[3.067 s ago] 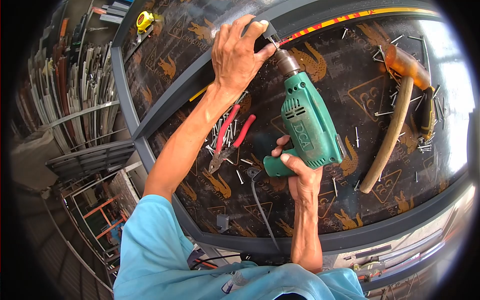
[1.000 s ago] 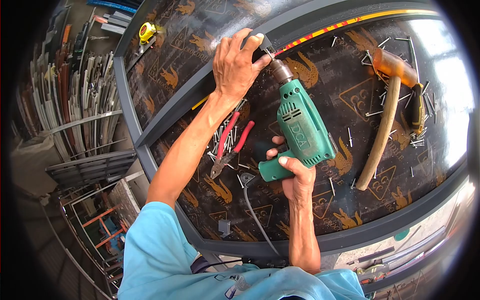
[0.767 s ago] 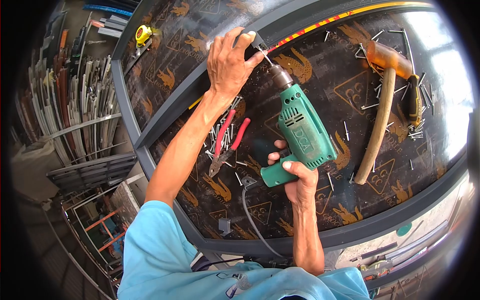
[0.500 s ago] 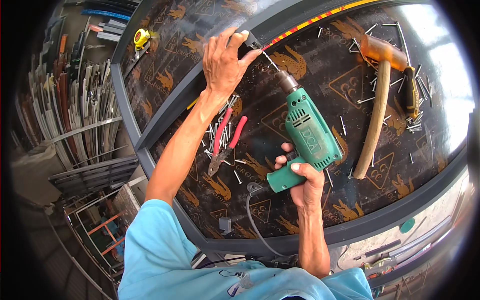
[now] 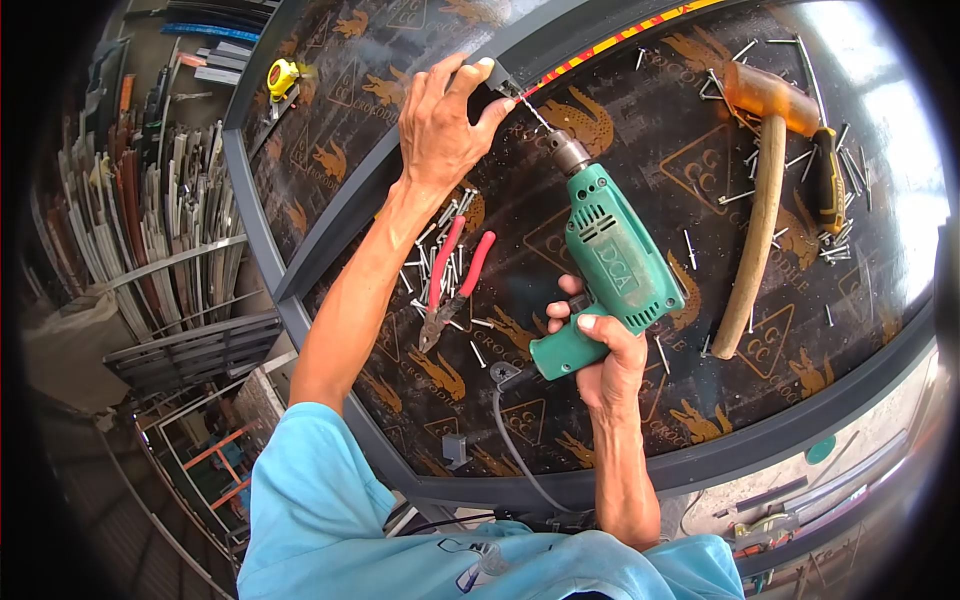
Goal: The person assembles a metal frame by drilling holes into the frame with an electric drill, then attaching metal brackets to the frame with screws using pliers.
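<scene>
My right hand [image 5: 612,365] is wrapped round the handle of a green power drill [image 5: 622,255], with fingers at its trigger. The thin drill bit [image 5: 535,113] points up and left, its tip right at a small dark grey metal piece [image 5: 503,78]. That piece is pinched between the thumb and fingers of my left hand [image 5: 440,125], against the grey metal frame bar [image 5: 550,40]. Below my left forearm lie red-handled pliers [image 5: 455,275] among loose screws [image 5: 415,255]. The drill's cord [image 5: 505,430] runs down towards my body.
On the dark printed board lie a wooden-handled mallet [image 5: 765,210], a yellow-and-black screwdriver [image 5: 828,180] and several scattered screws. A small grey block [image 5: 455,450] stands near the front frame edge. A yellow tape measure [image 5: 283,77] sits at upper left. Metal lengths [image 5: 180,220] are stacked beyond.
The drill has shifted slightly up and left, its chuck closer to the small metal piece. My left hand still holds that piece at nearly the same place.
</scene>
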Demonstrator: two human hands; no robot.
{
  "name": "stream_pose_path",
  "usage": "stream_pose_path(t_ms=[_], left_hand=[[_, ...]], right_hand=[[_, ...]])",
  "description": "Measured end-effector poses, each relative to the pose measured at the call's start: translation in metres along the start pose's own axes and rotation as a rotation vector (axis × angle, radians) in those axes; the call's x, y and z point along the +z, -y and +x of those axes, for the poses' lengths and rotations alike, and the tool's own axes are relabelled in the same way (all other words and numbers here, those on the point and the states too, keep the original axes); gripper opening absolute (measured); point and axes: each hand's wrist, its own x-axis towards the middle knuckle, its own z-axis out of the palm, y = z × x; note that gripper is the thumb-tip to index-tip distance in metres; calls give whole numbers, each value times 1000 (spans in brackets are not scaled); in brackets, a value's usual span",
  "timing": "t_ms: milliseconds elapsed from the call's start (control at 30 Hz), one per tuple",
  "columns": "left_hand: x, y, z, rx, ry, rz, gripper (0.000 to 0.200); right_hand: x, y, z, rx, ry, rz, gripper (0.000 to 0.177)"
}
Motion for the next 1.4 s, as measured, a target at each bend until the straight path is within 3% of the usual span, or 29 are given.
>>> stream_pose_path(t_ms=[1400], left_hand=[[-1, 10, 4, 35, 23, -71, 44]], right_hand=[[3, 6, -1, 22, -42, 10, 65]])
